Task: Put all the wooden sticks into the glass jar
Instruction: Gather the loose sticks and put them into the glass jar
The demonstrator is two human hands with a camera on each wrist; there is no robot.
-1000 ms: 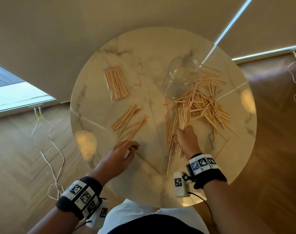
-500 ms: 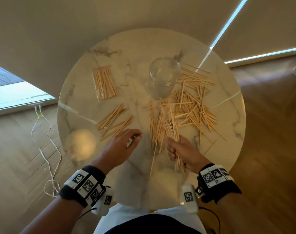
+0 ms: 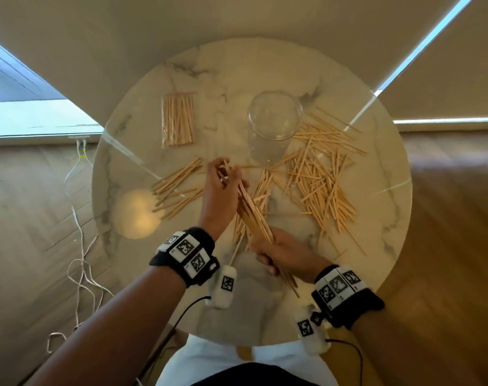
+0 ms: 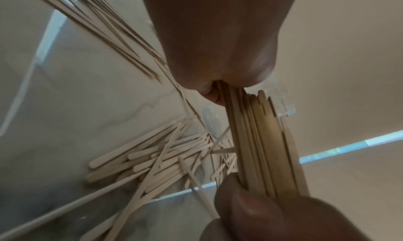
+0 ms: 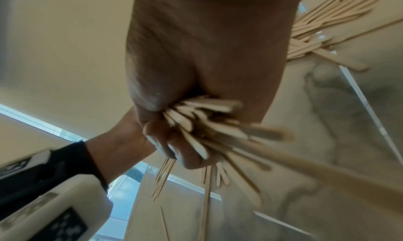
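Observation:
A clear glass jar stands at the back middle of the round marble table. Both hands hold one bundle of wooden sticks slanted above the table. My right hand grips its near end, and my left hand curls round its far end, just in front of the jar. In the left wrist view the bundle runs from my left hand down into the other hand. The right wrist view shows my right hand fisted on the splayed stick ends.
A large loose pile of sticks lies right of the jar. A smaller group of sticks lies to the left. A clear packet of sticks sits at the back left. White cables trail on the wooden floor.
My right hand gathered sticks from the pile and lifted them off the table as a bundle. My left hand left the table and took hold of the bundle's far end.

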